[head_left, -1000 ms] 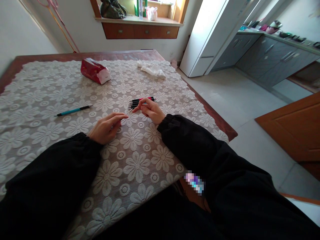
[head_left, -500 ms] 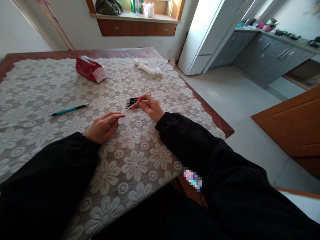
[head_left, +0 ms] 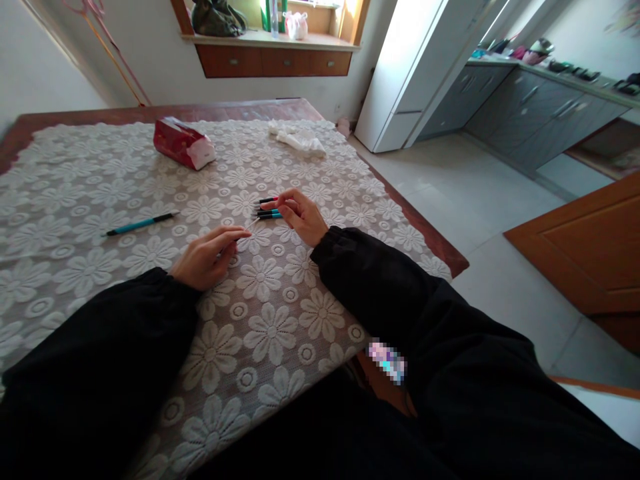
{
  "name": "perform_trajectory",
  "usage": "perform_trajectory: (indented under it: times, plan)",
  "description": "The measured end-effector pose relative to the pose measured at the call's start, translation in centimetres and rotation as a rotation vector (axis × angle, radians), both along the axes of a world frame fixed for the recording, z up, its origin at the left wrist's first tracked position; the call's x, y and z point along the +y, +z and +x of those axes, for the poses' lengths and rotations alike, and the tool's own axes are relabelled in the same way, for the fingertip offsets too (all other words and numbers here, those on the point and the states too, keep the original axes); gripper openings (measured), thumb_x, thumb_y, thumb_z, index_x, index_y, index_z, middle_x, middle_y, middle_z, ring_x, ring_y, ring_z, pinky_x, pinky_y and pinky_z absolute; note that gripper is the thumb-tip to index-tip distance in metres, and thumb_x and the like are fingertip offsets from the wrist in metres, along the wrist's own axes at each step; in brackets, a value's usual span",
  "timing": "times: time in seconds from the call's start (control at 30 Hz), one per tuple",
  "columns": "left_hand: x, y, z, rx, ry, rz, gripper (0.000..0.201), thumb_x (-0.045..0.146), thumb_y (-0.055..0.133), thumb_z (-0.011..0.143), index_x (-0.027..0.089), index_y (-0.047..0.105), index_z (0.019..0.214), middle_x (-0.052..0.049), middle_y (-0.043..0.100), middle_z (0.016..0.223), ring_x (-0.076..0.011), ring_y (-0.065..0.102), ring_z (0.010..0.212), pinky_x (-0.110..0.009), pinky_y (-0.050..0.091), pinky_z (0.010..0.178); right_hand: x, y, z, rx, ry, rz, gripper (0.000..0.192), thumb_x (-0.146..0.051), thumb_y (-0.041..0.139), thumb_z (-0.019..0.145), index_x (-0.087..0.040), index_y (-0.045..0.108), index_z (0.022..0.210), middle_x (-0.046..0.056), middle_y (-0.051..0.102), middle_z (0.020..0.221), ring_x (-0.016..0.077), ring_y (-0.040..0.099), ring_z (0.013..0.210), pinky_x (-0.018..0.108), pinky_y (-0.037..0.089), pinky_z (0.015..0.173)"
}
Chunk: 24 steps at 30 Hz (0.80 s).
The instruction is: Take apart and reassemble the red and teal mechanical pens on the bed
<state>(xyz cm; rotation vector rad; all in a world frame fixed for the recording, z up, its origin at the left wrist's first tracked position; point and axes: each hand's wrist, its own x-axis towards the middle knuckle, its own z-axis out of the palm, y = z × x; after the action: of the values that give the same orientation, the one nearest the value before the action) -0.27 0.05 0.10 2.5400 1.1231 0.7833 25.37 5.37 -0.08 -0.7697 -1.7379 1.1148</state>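
Note:
My left hand [head_left: 207, 255] is over the lace tablecloth, its fingers pinched together around one end of a thin white stick [head_left: 254, 223]. The stick points up and right, toward several pens [head_left: 267, 214] lying side by side. These pens have black grips, with turquoise and red parts showing. Over them hovers or rests my right hand [head_left: 303, 217], index finger stretched left across them and the other fingers loosely bent. Nothing is visibly gripped in it. Its palm hides the right ends of the pens. A single turquoise pen [head_left: 140, 224] with a black grip lies left of my hands.
A red tissue pack [head_left: 183, 143] lies at the back left of the table, and a crumpled white plastic bag [head_left: 299, 141] at the back right. The lace tablecloth [head_left: 270, 333] covers the wooden table. Beyond are a white fridge [head_left: 400, 80] and a wooden door [head_left: 585, 247].
My right index fingertip has moved slightly up and away from the stick's end, onto the pens. My left hand has barely moved. The view has tilted up slightly.

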Motion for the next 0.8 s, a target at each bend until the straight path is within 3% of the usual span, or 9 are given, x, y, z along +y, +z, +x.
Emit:
perform_trajectory:
  times: [0.1,0.17,0.23,0.33,0.57,0.8]
  plan:
    - [-0.02,0.02,0.02,0.015,0.005,-0.008,0.037,0.022,0.042,0.098,0.022,0.061,0.13,-0.009,0.064,0.131,-0.0227,0.065,0.113,-0.036,0.055,0.097,-0.17,0.01,-0.1,0.046,-0.021,-0.012,0.036,-0.059,0.053,0.095,-0.025,0.044,0.097,0.004,0.075,0.111,0.0065,0.044,0.051,0.022,0.039,0.05]
    - [-0.04,0.03,0.03,0.02,0.001,-0.009,0.037,0.022,0.041,0.098,0.022,0.061,0.13,-0.009,0.064,0.131,-0.0226,0.065,0.114,-0.036,0.055,0.096,-0.24,0.05,-0.15,0.045,-0.016,-0.011,0.034,-0.057,0.055,0.094,-0.024,0.045,0.096,0.004,0.075,0.112,0.0079,0.053,0.057,0.023,0.045,0.056]
    - [-0.06,0.06,0.04,0.018,0.002,-0.011,0.037,0.022,0.041,0.098,0.021,0.061,0.129,-0.01,0.064,0.131,-0.0223,0.065,0.112,-0.035,0.056,0.094,-0.23,0.08,-0.16,0.054,-0.01,0.017,0.031,-0.053,0.057,0.094,-0.024,0.047,0.093,0.006,0.074,0.114,0.0126,0.066,0.077,0.027,0.052,0.071]
    - [-0.08,0.08,0.05,0.015,0.005,-0.017,0.037,0.022,0.042,0.098,0.021,0.061,0.129,-0.01,0.064,0.131,-0.0213,0.066,0.107,-0.034,0.056,0.091,-0.05,-0.05,-0.09,0.07,-0.013,0.076,0.025,-0.047,0.057,0.095,-0.024,0.048,0.091,0.008,0.074,0.114,0.0185,0.069,0.104,0.035,0.052,0.093]
    - [-0.06,0.01,-0.01,0.001,0.008,-0.035,0.038,0.022,0.043,0.097,0.022,0.062,0.13,-0.009,0.064,0.131,-0.0205,0.067,0.103,-0.032,0.057,0.089,0.15,-0.83,0.07,-0.057,-0.04,0.104,0.015,-0.038,0.051,0.099,-0.024,0.05,0.1,0.004,0.078,0.1,0.0172,0.071,0.096,0.035,0.051,0.093]
    - [-0.09,0.14,0.03,0.014,0.013,-0.032,0.039,0.021,0.042,0.096,0.022,0.063,0.129,-0.01,0.064,0.131,-0.0214,0.067,0.106,-0.035,0.056,0.094,0.54,-0.53,0.19,-0.081,-0.148,0.236,0.018,-0.038,0.066,0.089,-0.02,0.064,0.089,0.003,0.071,0.093,0.0165,0.065,0.09,0.031,0.048,0.088]
